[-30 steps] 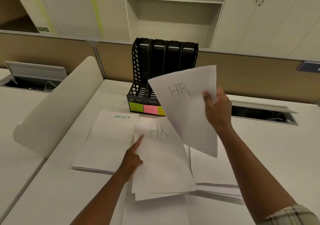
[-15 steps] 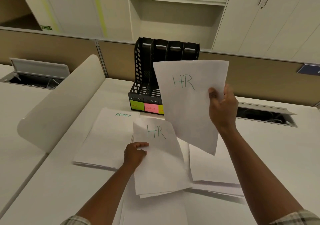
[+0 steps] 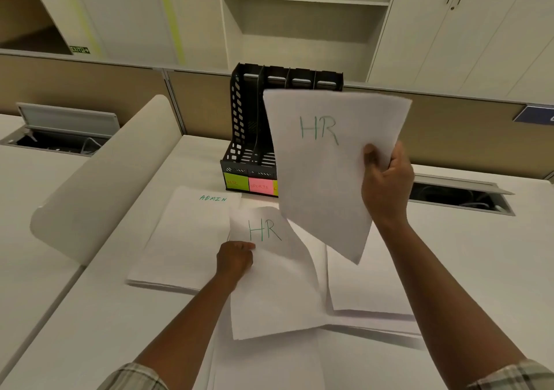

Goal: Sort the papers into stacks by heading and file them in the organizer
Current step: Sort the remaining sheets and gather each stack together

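Our right hand (image 3: 386,182) pinches a white HR-headed sheet (image 3: 326,167) aloft; our left hand (image 3: 235,259), seemingly pinching, gathers the matching desk sheet (image 3: 269,284) for stacking.

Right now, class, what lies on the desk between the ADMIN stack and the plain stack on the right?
In the head view, the lower HR sheet, gripped at its left edge by the left hand, lies between the ADMIN stack and the plain stack.

We see two bare forearms, each ending in a bare hand, the left hand (image 3: 235,259) and the right hand (image 3: 386,184). At the bottom edge, each arm wears a rolled pale plaid shirt sleeve (image 3: 133,377) with grey-green and tan checks.
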Action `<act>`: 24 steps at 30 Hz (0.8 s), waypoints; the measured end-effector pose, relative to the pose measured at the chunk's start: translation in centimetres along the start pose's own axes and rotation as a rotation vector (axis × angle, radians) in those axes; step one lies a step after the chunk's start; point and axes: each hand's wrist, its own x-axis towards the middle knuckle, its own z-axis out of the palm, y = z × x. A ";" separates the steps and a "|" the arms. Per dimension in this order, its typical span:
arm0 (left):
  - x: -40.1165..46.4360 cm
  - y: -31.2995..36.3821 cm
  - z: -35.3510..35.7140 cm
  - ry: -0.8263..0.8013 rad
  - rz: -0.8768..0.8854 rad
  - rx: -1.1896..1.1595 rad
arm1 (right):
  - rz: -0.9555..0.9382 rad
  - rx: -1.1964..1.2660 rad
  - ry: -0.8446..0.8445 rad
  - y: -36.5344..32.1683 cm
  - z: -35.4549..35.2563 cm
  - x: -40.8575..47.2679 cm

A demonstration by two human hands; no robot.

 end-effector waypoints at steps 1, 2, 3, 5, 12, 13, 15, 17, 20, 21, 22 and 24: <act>0.1 0.0 -0.1 0.009 0.000 0.002 | -0.012 0.027 0.030 -0.4 0.0 0.3; 0.1 0.1 -0.1 0.009 0.002 -0.007 | -0.021 0.048 0.052 -0.7 0.0 0.5; 0.1 0.1 0.0 0.003 0.002 -0.023 | -0.027 0.055 0.061 -0.9 0.1 0.7; 0.0 0.3 0.0 -0.011 -0.017 -0.075 | -0.013 0.042 0.023 -0.9 0.2 1.0; -0.6 2.0 -0.8 -0.118 -0.065 -0.491 | 0.258 -0.137 -0.351 4.2 1.6 -0.6; -0.4 2.2 -0.7 -0.105 -0.076 -0.513 | 0.296 -0.146 -0.386 5.1 1.7 -1.2; -0.2 2.6 -0.8 -0.114 -0.074 -0.536 | 0.354 -0.174 -0.435 6.7 2.0 -2.4; -0.5 3.1 -1.1 -0.156 -0.039 -0.552 | 0.384 -0.195 -0.461 7.7 2.3 -3.7; -0.3 3.2 -1.3 -0.194 0.073 -0.468 | 0.448 -0.179 -0.499 8.4 3.0 -5.3; -0.4 3.2 -1.3 -0.203 0.089 -0.462 | 0.468 -0.169 -0.508 8.4 3.2 -5.7; -0.5 3.3 -1.3 -0.205 0.094 -0.465 | 0.482 -0.160 -0.507 8.4 3.4 -6.1; -0.6 3.5 -1.4 -0.182 0.101 -0.457 | 0.510 -0.137 -0.482 8.4 3.6 -6.6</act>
